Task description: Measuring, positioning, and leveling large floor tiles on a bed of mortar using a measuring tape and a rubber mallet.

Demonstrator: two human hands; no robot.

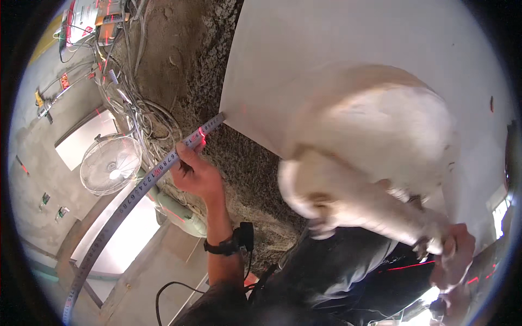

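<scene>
My left hand (197, 175) pinches a long tape measure blade (122, 209) between thumb and fingers. The blade runs from the lower left up to the edge of a large pale slab (293, 49), where its tip meets the slab near a corner. My right hand (457, 254) is closed round the end of a bulky, pale, dusty thing (391, 130), smeared by motion. That thing has a rounded body and a thick, bar-like part, and hangs in front of the slab. Its exact kind is too blurred to tell.
Rough mortar (201, 65) borders the slab, with tangled cables (138, 108) beside it. A round fan (110, 164), a green sack-like bundle (182, 212) and a yellow-and-grey tool (43, 103) are at the left. Red laser lines cross the surfaces. My dark-trousered leg (331, 266) is below.
</scene>
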